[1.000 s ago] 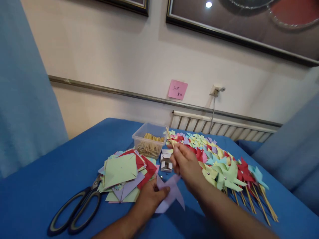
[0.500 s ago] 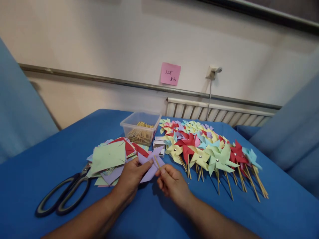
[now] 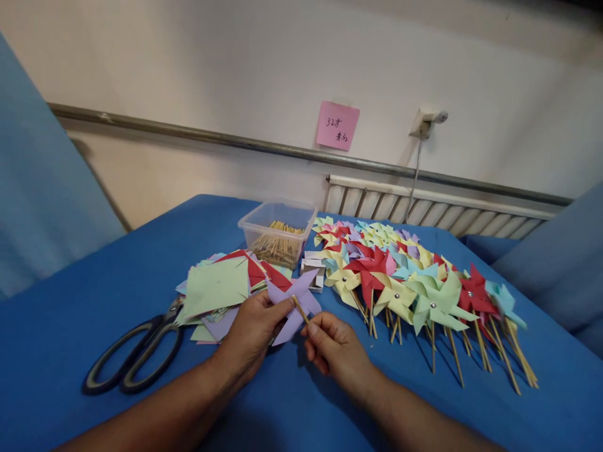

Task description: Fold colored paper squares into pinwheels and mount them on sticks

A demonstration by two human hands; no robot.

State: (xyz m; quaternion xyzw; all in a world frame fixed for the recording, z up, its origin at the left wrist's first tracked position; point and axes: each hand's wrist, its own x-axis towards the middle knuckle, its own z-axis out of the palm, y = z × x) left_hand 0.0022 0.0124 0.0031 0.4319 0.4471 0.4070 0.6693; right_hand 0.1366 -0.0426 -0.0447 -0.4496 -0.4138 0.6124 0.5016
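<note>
My left hand [image 3: 258,323] is closed on a purple paper pinwheel [image 3: 291,326], its thumb pressed near the centre. A thin wooden stick [image 3: 300,309] lies with one end against the pinwheel's middle. The stick's other end is pinched between the thumb and fingers of my right hand [image 3: 336,348]. Whether a pin joins the stick and the paper is hidden. Left of my left hand lies a loose pile of coloured paper sheets [image 3: 214,289], green on top with red behind.
Black-handled scissors [image 3: 136,355] lie at the left. Behind my hands stand a clear plastic box [image 3: 254,235] of wooden sticks and a small white box [image 3: 313,270]. Many finished pinwheels [image 3: 438,301] on sticks cover the right side of the blue cloth [image 3: 155,245].
The camera view has shifted, so everything sits a little further right. Both hands keep their hold on the pinwheel and the stick, which stays against the pinwheel's middle.
</note>
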